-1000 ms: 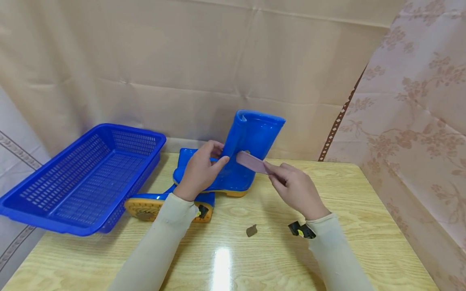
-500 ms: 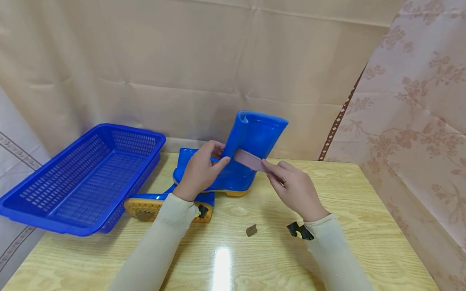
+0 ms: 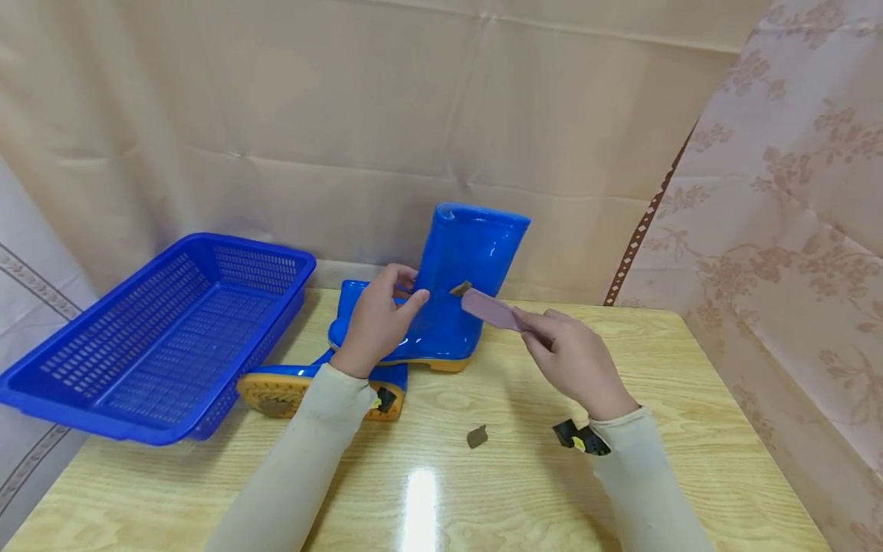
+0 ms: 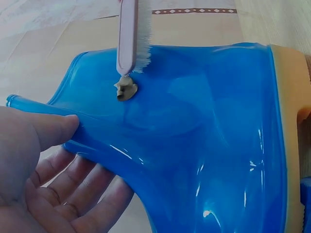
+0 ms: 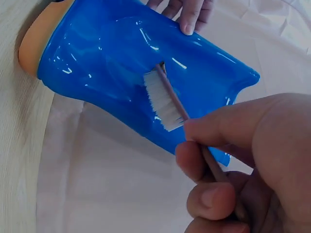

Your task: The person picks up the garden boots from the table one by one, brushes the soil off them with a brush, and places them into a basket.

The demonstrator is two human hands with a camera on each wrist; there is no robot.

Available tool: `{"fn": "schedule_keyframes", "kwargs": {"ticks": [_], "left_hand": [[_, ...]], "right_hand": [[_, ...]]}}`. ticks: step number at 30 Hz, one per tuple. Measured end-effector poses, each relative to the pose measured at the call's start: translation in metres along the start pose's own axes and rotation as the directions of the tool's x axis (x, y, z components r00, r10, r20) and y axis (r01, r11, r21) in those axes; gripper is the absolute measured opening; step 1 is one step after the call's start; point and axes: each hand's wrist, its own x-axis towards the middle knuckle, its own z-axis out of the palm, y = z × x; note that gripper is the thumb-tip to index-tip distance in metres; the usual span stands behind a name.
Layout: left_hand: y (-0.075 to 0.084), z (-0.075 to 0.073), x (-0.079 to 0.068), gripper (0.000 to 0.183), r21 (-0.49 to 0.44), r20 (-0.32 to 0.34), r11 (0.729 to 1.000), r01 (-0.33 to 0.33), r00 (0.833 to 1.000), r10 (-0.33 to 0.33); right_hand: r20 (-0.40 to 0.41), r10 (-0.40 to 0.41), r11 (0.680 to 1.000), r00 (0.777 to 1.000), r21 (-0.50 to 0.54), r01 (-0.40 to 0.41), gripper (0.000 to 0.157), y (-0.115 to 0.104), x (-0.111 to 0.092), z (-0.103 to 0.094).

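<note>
A blue rain boot point(image 3: 458, 253) with an orange sole stands upright on the table, its shaft leaning right. My left hand point(image 3: 379, 318) grips the front of the shaft, thumb on the near side and fingers behind, as the left wrist view shows. In my right hand point(image 3: 576, 360) is a brush point(image 3: 488, 310) with a mauve handle and white bristles point(image 5: 163, 102). Its tip meets a brown clump of dirt point(image 4: 126, 89) on the shaft. A second blue boot point(image 3: 276, 395) lies on its side, orange sole facing me, partly hidden by my left forearm.
A dark blue plastic basket point(image 3: 265, 337) stands at the left of the wooden table point(image 3: 524, 498). A brown flake point(image 3: 477, 437) lies on the tabletop near the front. Beige curtain point(image 3: 345, 115) hangs close behind the boots.
The brush has slid over the shaft, first slightly left, then right and a little down. The boot's shaft has tipped slightly left. The dirt clump, covered half a second ago, now shows.
</note>
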Motion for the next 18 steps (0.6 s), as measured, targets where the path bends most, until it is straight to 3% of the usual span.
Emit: {"fn": "schedule_keyframes", "kwargs": {"ticks": [5,11,14,18], "left_hand": [[0.0,0.0,0.0,0.036,0.0,0.003,1.0,-0.007,1.0,0.007],[0.003,-0.002,-0.003,0.036,0.002,0.057,0.994,-0.105,0.993,0.105],[0.004,-0.002,-0.004,0.037,0.015,0.063,0.99,-0.141,0.988,0.14],[0.003,-0.002,-0.003,0.038,0.045,0.042,0.991,-0.125,0.992,0.123]], "right_hand": [[-0.092,-0.034,0.999,0.995,0.032,0.037,0.035,0.001,0.0,0.002],[-0.256,-0.098,0.989,0.962,0.081,0.122,0.037,-0.004,0.004,0.012],[-0.254,-0.095,0.991,0.963,0.069,0.116,0.038,-0.007,0.004,0.015],[-0.176,-0.045,0.998,0.983,0.043,0.054,0.038,-0.007,0.002,0.014]]}}
